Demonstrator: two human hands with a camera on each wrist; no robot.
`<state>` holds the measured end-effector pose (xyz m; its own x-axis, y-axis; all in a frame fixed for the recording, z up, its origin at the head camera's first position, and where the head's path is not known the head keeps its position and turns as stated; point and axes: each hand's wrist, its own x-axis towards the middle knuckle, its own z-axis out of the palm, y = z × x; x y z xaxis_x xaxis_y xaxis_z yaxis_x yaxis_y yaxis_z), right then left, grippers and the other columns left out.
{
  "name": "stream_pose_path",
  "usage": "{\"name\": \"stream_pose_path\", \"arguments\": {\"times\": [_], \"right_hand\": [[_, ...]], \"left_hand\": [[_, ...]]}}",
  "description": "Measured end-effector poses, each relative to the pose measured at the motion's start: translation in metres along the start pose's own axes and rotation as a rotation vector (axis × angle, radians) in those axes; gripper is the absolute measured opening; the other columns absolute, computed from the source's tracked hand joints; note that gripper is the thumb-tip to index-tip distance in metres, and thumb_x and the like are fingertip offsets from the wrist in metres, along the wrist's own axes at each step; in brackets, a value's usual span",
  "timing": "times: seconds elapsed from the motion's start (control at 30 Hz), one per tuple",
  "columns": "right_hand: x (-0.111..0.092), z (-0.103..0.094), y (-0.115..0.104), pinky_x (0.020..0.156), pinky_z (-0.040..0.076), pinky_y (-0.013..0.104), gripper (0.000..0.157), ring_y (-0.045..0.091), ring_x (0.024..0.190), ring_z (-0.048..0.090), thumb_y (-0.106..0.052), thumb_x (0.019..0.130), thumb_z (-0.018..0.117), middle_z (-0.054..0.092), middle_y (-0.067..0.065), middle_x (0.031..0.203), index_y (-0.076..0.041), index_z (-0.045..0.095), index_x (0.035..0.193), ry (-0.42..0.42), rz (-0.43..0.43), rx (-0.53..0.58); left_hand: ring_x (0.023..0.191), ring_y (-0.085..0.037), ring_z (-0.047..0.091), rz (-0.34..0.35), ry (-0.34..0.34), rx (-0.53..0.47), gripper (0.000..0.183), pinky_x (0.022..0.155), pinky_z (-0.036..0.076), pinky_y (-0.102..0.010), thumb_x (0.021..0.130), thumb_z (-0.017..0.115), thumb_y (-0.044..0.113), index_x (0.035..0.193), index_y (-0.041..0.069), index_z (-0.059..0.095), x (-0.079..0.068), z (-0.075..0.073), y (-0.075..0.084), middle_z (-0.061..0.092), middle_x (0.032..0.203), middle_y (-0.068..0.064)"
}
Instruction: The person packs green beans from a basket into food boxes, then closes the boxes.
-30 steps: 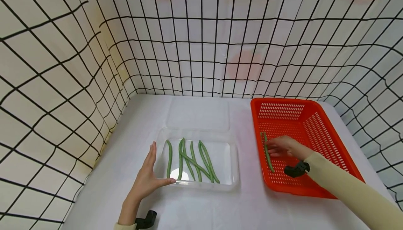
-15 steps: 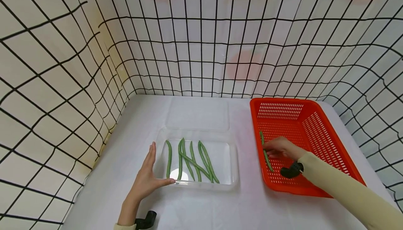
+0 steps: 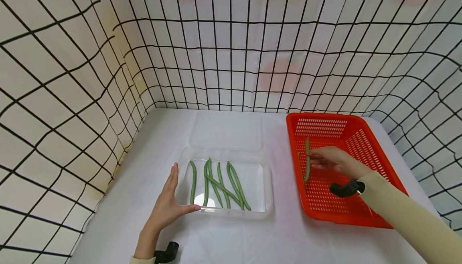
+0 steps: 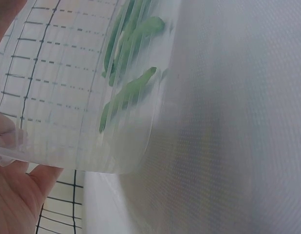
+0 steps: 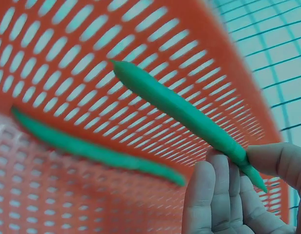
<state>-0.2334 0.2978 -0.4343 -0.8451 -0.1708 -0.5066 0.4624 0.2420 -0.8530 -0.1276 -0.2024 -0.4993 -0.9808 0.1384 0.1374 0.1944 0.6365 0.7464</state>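
Observation:
In the head view my right hand [image 3: 330, 160] pinches a green bean [image 3: 308, 168] over the red plastic basket [image 3: 313, 216]. The right wrist view has this bean [image 5: 177, 111] slanting up from between thumb and fingers, raised off the basket floor. Below it another green bean [image 5: 99, 152] lies along the basket's side. My left hand [image 3: 167, 204] rests with straight, spread fingers at the left front corner of a clear plastic box [image 3: 270, 191]. Several green beans [image 3: 220, 185] lie in the box, one crossing others. Through the box wall, the left wrist view shows some beans [image 4: 128, 92].
A clear flat lid [image 3: 226, 130] lies on the white-covered table [image 3: 159, 135] behind the box. Black netting [image 3: 231, 49] over white walls encloses the back and sides. The basket stands right of the box, with a strip of table [image 3: 281, 208] between them.
My right hand has taken hold of a bean at the basket's left side and lifted it up and slightly away from the other one. The left hand and box have stayed put.

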Motion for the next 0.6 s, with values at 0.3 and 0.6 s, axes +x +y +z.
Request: {"name": "stream_pose_path", "arguments": {"times": [0.3,0.6], "right_hand": [[-0.005,0.021,-0.039,0.083,0.052,0.035,0.015,0.017,0.081,0.065,-0.016,0.095,0.06,0.066,0.007,0.092,-0.004,0.069,0.099,-0.037,-0.031,0.123],[-0.003,0.073,-0.057,0.08,0.053,0.036,0.012,0.019,0.077,0.063,-0.013,0.092,0.063,0.066,0.008,0.086,-0.003,0.069,0.094,-0.073,-0.043,0.086]], "left_hand": [[0.141,-0.035,0.01,0.009,-0.001,-0.001,0.137,0.101,0.023,-0.064,0.053,0.089,0.051,0.153,0.026,-0.002,0.0,-0.001,-0.001,0.001,0.158,-0.006],[0.141,-0.035,0.01,0.014,0.001,-0.009,0.137,0.101,0.022,-0.065,0.053,0.088,0.052,0.153,0.027,-0.002,0.0,0.0,0.0,0.001,0.158,-0.007]]}}
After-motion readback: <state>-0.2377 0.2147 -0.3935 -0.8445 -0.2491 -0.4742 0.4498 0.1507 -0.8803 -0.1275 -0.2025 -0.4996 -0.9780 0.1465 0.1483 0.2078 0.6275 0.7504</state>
